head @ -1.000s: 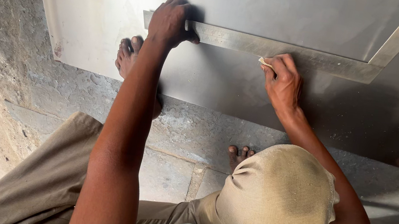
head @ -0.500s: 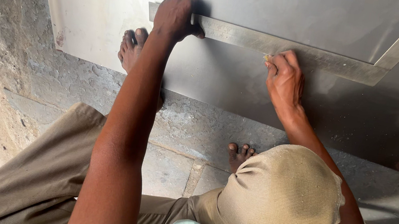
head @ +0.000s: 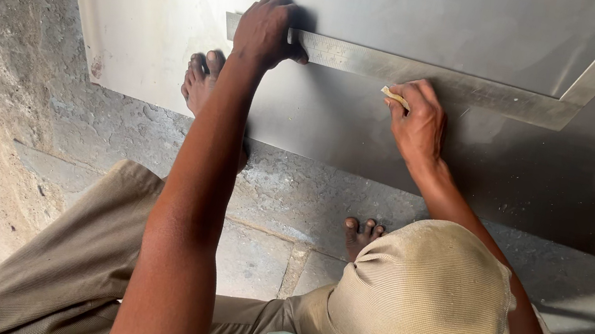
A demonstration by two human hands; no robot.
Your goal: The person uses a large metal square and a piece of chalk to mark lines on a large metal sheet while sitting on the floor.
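Where grey sheet [head: 428, 7] lies flat: left hand [head: 266, 31] clamped on steel square [head: 434, 76], right hand [head: 416, 122] pinching perhaps chalk [head: 394, 95].

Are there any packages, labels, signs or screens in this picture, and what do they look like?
No packages, labels, signs or screens are in view.
Nearest to one: the metal square ruler, a grey L-shaped strip with fine markings, lying on the grey sheet under the left hand, beside the right hand.

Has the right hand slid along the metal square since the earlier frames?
Cannot tell: the right hand sits at about the same spot below the metal square throughout.
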